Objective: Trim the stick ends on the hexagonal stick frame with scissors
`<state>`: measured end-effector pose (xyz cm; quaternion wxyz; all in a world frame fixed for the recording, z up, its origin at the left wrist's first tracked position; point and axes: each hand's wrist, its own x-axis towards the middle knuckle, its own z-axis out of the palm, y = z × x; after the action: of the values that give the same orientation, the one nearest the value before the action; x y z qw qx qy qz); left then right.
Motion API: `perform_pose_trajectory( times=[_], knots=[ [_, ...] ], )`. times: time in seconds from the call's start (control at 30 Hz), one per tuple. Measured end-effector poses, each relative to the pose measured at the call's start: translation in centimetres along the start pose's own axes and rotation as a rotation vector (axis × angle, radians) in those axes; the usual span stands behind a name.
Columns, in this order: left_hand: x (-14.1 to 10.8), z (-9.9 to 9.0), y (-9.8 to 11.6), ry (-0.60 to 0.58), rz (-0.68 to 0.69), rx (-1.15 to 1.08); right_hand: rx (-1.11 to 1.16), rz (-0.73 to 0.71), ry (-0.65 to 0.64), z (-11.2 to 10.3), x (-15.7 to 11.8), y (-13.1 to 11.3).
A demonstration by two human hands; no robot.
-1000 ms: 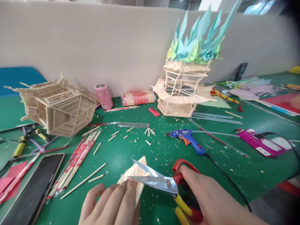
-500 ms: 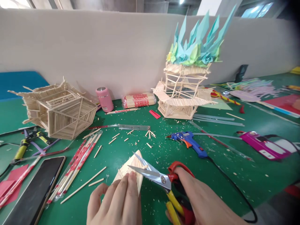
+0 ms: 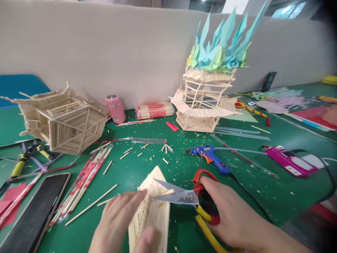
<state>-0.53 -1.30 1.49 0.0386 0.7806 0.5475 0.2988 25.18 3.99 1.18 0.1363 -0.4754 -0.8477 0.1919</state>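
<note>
A tapered panel of pale wooden sticks [image 3: 160,218] lies in front of me. Over its left side is my left hand [image 3: 118,218], thumb and fingers apart, the fingertips near the upper face and partly blurred. My right hand [image 3: 223,214] grips scissors [image 3: 189,196] with red-and-black handles, their blades parted over the panel. A short wooden stick [image 3: 167,193] lies across the panel between the blades. Yellow handles [image 3: 206,233] of a second tool also show in the right palm; its head is hidden.
A blue glue gun [image 3: 207,154] lies beyond my right hand. Stick models stand left [image 3: 76,123] and right [image 3: 202,116], the latter topped with blue paper leaves. A phone [image 3: 39,211], bagged sticks [image 3: 84,182], a pink flask [image 3: 116,109] and scattered offcuts surround the panel.
My left hand has shifted left and its fingers have spread, uncovering more of the panel. The scissors have moved slightly right and turned flatter. The view has shifted a little.
</note>
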Motion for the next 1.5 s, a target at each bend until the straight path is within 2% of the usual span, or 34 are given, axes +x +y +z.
perform_pose_trajectory(
  times=[0.07, 0.23, 0.3, 0.4, 0.47, 0.5, 0.7, 0.97, 1.23, 1.37, 1.5],
  knots=[
    [0.3, -0.2, -1.0, -0.081, -0.176, -0.117, -0.025, -0.066, 0.015, -0.1, -0.1, 0.6],
    [3.2, 0.5, -2.9, -0.358, -0.358, -0.626, 0.018, -0.215, 0.078, -0.5, 0.1, 0.7],
    [4.4, 0.9, -3.2, -0.482, -0.392, -0.868, 0.023, -0.242, 0.075, -0.6, 0.2, 0.6],
    [5.6, 1.1, -2.9, -0.73, -0.535, -1.203, 0.027, -0.255, 0.072, -0.5, 0.2, 0.8],
    [5.9, 1.1, -2.6, -0.832, -0.617, -1.311, 0.038, -0.241, 0.066, -0.3, 0.0, 1.1],
    [5.9, 1.1, -2.5, -0.844, -0.642, -1.327, 0.045, -0.224, 0.057, -0.3, -0.2, 1.2],
    [5.3, 1.5, -1.6, -0.693, -0.665, -1.295, 0.094, -0.087, 0.01, -0.7, -0.8, 1.2],
    [4.1, 1.3, -0.5, -0.525, -0.473, -0.839, 0.052, -0.029, -0.02, -1.5, -1.8, 1.3],
    [4.0, 0.7, 0.1, -0.481, -0.373, -0.599, 0.083, 0.003, -0.091, -1.7, -2.6, 1.7],
    [3.5, 0.7, 0.0, -0.445, -0.356, -0.605, 0.088, 0.029, -0.117, -1.4, -2.7, 1.6],
    [3.0, 1.1, -0.3, -0.402, -0.374, -0.801, 0.079, 0.022, -0.089, -0.9, -2.6, 1.4]
  ],
)
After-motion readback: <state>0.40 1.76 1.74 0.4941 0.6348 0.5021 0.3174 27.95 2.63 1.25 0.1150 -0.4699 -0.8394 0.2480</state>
